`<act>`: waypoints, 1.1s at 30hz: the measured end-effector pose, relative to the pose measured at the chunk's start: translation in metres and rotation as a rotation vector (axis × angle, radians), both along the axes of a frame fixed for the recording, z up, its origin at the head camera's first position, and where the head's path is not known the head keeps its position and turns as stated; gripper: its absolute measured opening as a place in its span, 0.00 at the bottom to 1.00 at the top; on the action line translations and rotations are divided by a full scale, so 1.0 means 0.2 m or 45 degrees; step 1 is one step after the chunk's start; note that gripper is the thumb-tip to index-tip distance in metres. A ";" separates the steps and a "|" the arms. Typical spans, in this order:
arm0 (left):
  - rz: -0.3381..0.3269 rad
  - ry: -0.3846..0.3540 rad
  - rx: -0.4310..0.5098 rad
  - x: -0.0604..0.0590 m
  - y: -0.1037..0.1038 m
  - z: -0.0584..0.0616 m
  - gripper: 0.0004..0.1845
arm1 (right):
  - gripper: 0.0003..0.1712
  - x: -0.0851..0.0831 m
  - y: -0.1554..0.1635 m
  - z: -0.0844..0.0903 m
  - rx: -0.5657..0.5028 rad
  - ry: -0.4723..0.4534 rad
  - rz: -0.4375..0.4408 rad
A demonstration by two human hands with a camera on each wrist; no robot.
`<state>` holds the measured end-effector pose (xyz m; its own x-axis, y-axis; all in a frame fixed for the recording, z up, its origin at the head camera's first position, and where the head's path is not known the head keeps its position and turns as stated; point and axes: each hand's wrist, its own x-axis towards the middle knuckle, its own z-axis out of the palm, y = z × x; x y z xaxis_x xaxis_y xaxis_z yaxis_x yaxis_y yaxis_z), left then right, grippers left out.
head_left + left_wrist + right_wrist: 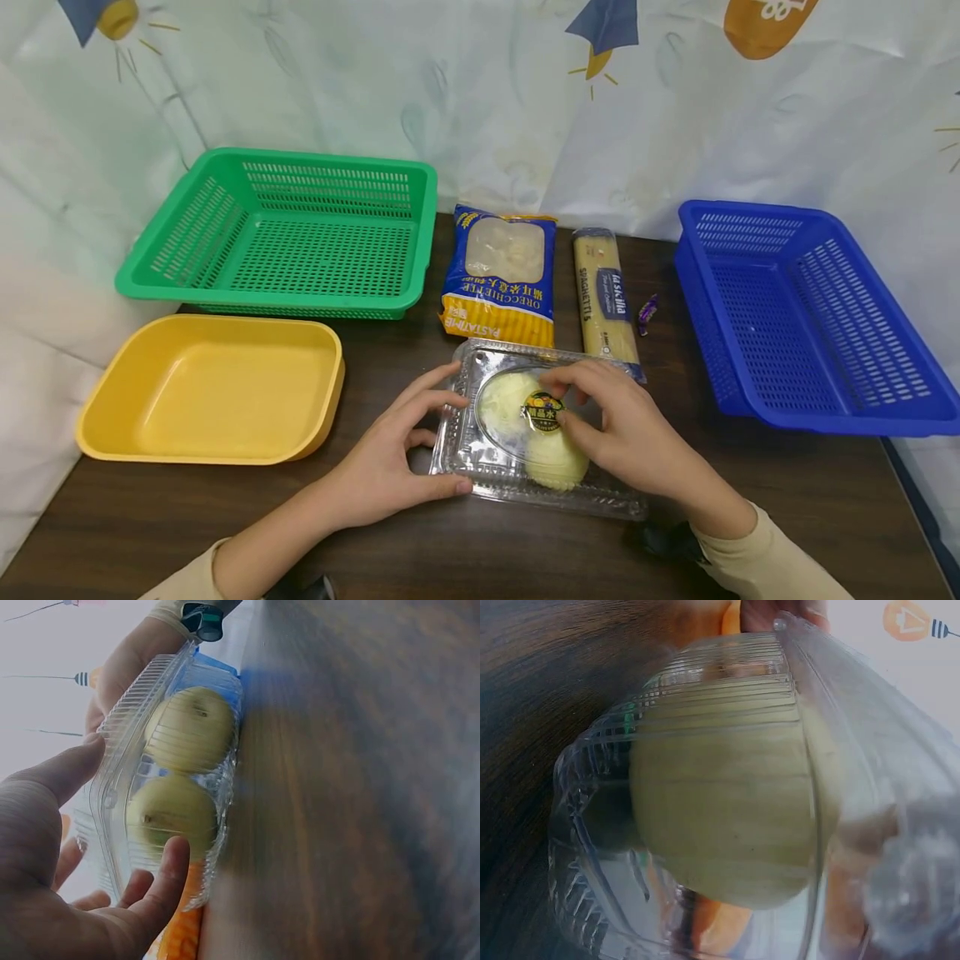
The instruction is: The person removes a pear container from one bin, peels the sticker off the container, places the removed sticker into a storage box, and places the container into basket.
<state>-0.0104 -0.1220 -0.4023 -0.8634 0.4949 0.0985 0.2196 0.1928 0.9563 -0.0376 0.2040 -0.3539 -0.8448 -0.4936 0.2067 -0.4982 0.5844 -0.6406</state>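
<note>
A clear plastic clamshell box (480, 450) with its lid down sits on the table, with two pale yellow-green round fruits (191, 729) inside. A round black-and-gold sticker (543, 412) shows on its lid. My left hand (401, 454) rests at the box's left side, its fingers spread along the rim and its thumb on the near edge. Over the lid, my right hand (618, 425) has bent fingers, with thumb and forefinger apart on two sides of the sticker. The right wrist view shows the box wall and one fruit (727, 795) up close; the fingertips there are unclear.
Behind the box lie an orecchiette pasta bag (501, 275), a spaghetti pack (606, 292) and a small purple-wrapped candy (647, 315). At left are a green basket (427, 233) and a yellow tub (322, 400). A blue basket (708, 333) stands right.
</note>
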 end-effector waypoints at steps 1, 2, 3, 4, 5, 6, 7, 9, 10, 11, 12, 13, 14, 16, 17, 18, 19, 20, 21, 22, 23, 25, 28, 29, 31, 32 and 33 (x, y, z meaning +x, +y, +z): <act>0.000 -0.001 0.001 0.00 0.00 0.00 0.40 | 0.27 0.00 0.00 0.00 0.007 0.016 -0.003; 0.001 -0.002 0.000 0.00 0.00 0.00 0.40 | 0.26 0.00 -0.01 0.00 0.014 0.033 -0.005; 0.001 -0.004 0.002 0.00 0.00 0.00 0.41 | 0.25 0.00 -0.01 -0.01 0.027 0.052 -0.009; 0.000 -0.002 0.003 0.00 0.00 0.01 0.41 | 0.24 0.00 -0.01 -0.01 0.041 0.069 -0.015; 0.000 0.001 0.003 0.00 0.00 0.01 0.41 | 0.22 0.00 -0.02 -0.01 0.053 0.083 -0.021; 0.002 -0.001 0.003 0.01 0.00 0.01 0.41 | 0.21 0.00 -0.02 -0.02 0.064 0.094 -0.030; 0.001 0.004 0.003 0.01 0.00 0.01 0.41 | 0.20 0.00 -0.02 -0.02 0.076 0.102 -0.040; 0.000 0.007 0.002 0.01 0.00 0.01 0.41 | 0.19 0.01 -0.03 -0.01 0.089 0.110 -0.055; -0.001 0.010 0.001 0.01 0.00 0.01 0.41 | 0.19 0.01 -0.03 -0.01 0.089 0.110 -0.059; 0.000 0.007 0.000 0.01 0.00 0.01 0.41 | 0.19 0.01 -0.03 -0.01 0.085 0.108 -0.060; 0.000 0.007 0.000 0.01 0.00 0.01 0.41 | 0.19 0.01 -0.03 -0.01 0.081 0.108 -0.057; -0.001 0.011 -0.002 0.01 0.00 0.01 0.41 | 0.19 0.01 -0.02 0.00 0.076 0.104 -0.051; 0.001 0.011 -0.004 0.01 0.00 0.01 0.41 | 0.19 0.01 -0.02 0.00 0.068 0.099 -0.042; 0.003 0.011 -0.005 0.01 0.00 0.01 0.41 | 0.19 0.00 -0.02 0.00 0.047 0.088 -0.018; 0.005 0.011 -0.006 0.01 0.00 0.01 0.41 | 0.18 0.00 -0.02 0.00 0.035 0.079 -0.008; 0.006 0.011 -0.006 0.01 0.00 0.01 0.41 | 0.18 0.00 -0.01 0.00 0.022 0.070 0.000; 0.006 0.012 -0.007 0.01 0.00 0.01 0.41 | 0.18 -0.01 -0.01 0.01 0.008 0.061 0.009; 0.006 0.012 -0.006 0.01 0.00 0.01 0.41 | 0.18 -0.01 0.00 0.01 -0.006 0.052 0.017; 0.005 0.015 -0.005 0.01 0.00 0.01 0.41 | 0.18 -0.01 0.00 0.01 -0.022 0.042 0.022; 0.005 0.016 -0.004 0.01 0.00 0.01 0.41 | 0.18 -0.01 0.01 0.01 -0.041 0.032 0.026; 0.007 0.013 -0.006 0.01 0.00 0.02 0.41 | 0.18 -0.01 0.01 0.01 -0.059 0.013 0.029; 0.012 0.014 -0.010 0.01 0.00 0.02 0.41 | 0.19 -0.02 0.02 0.01 -0.102 -0.029 0.036; 0.019 0.011 -0.014 0.02 0.00 0.02 0.41 | 0.18 -0.02 0.03 0.02 -0.180 -0.113 0.046; 0.019 0.015 -0.016 0.02 0.01 0.03 0.41 | 0.18 -0.02 0.03 0.03 -0.200 -0.136 0.049; 0.021 0.017 -0.019 0.02 0.01 0.03 0.41 | 0.18 -0.02 0.04 0.04 -0.225 -0.167 0.052; 0.021 0.016 -0.017 0.02 0.01 0.03 0.41 | 0.17 -0.03 0.04 0.05 -0.225 -0.179 0.044; 0.022 0.019 -0.016 0.03 0.01 0.03 0.41 | 0.17 -0.03 0.04 0.06 -0.222 -0.189 0.035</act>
<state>-0.0054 -0.1201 -0.3966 -0.8702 0.4812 0.1056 0.2305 0.2084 0.9505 -0.0433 0.2128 -0.3427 -0.8589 -0.4847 0.1655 -0.4054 0.4459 -0.7980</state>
